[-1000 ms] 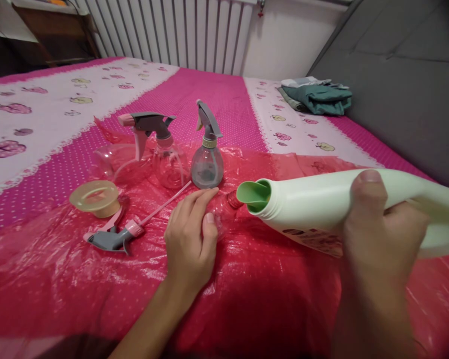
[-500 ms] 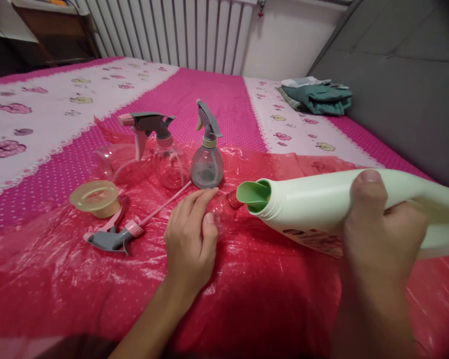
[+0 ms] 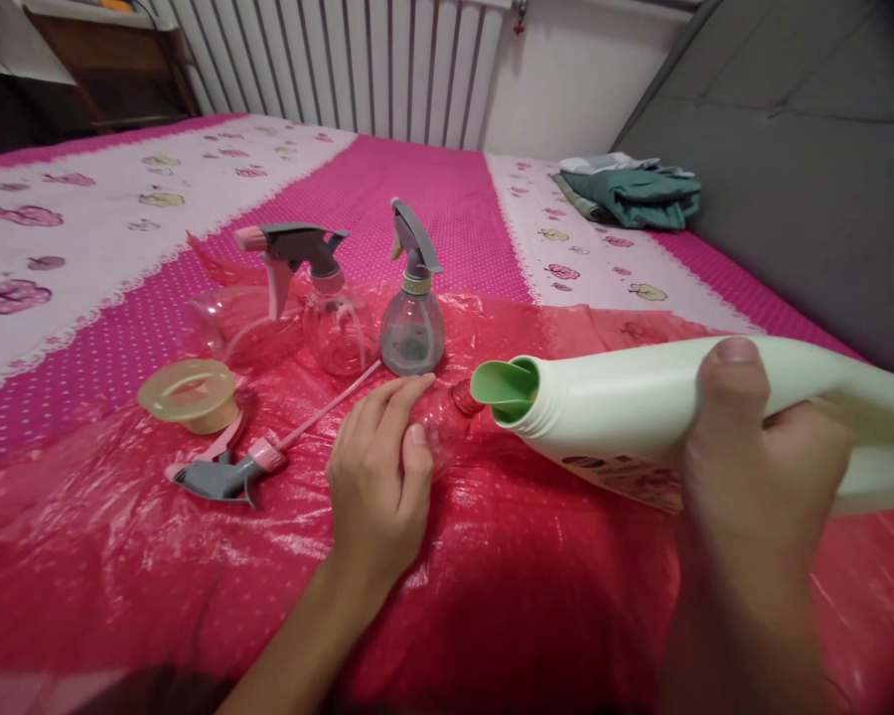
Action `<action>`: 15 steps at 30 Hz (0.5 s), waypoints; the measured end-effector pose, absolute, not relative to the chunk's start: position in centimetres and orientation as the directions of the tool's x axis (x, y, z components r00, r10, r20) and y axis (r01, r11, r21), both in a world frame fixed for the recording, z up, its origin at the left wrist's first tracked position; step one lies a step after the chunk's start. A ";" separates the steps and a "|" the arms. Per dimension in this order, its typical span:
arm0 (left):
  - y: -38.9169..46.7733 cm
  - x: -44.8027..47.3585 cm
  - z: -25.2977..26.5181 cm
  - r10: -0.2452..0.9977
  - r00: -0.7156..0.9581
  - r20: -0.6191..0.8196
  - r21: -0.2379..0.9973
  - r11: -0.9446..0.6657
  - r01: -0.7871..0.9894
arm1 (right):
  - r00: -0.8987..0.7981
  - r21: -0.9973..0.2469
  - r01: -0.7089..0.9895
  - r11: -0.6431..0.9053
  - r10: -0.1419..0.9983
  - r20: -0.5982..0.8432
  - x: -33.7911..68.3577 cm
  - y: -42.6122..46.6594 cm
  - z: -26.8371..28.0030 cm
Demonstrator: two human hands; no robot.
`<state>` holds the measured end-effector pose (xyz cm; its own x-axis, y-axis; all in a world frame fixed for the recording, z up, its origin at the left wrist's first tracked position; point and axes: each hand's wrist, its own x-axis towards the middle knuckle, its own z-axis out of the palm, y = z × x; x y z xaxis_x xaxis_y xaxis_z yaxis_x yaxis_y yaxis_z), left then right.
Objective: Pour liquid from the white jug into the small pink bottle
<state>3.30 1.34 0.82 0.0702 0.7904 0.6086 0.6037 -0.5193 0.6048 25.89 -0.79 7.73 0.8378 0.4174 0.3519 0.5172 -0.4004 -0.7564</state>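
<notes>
Gripping the pale green jug in your right hand, you hold its long axis nearly level, the green spout facing left at the neck of the clear bottle. Your left hand, the nearer, clasps that tilted bottle; whether spout and neck touch, you can't tell. Red plastic sheeting covers part of the bed, a radiator beyond.

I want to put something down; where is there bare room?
The red sheet looks bare between left hand and right hand, nearer than the pale bottle, and nearer than the loose spray head. It's crowded from the yellow cup to the yellow-collared spray bottle.
</notes>
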 end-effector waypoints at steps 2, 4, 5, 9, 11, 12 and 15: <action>1.4 3.3 0.8 0.790 0.070 0.609 0.603 -0.519 0.606 | 0.844 -0.758 0.510 -0.408 0.410 0.347 26.0 -0.7 7.7; 1.4 3.3 0.8 0.789 0.069 0.611 0.603 -0.520 0.605 | 0.840 -0.757 0.515 -0.402 0.414 0.352 26.0 -0.7 7.7; 1.4 3.3 0.8 0.788 0.068 0.612 0.603 -0.521 0.604 | 0.837 -0.758 0.518 -0.396 0.417 0.354 26.0 -0.7 7.7; 1.3 3.3 0.8 0.785 0.069 0.615 0.602 -0.524 0.603 | 0.840 -0.771 0.508 -0.385 0.418 0.345 26.0 -0.7 7.7; 1.3 3.3 0.8 0.786 0.069 0.614 0.602 -0.523 0.603 | 0.843 -0.771 0.504 -0.389 0.415 0.342 26.0 -0.8 7.7; 1.3 3.3 0.8 0.787 0.070 0.614 0.602 -0.523 0.603 | 0.843 -0.770 0.504 -0.392 0.414 0.342 26.0 -0.7 7.7; 1.4 3.3 0.8 0.787 0.067 0.614 0.602 -0.521 0.605 | 0.843 -0.765 0.508 -0.396 0.413 0.346 26.0 -0.7 7.7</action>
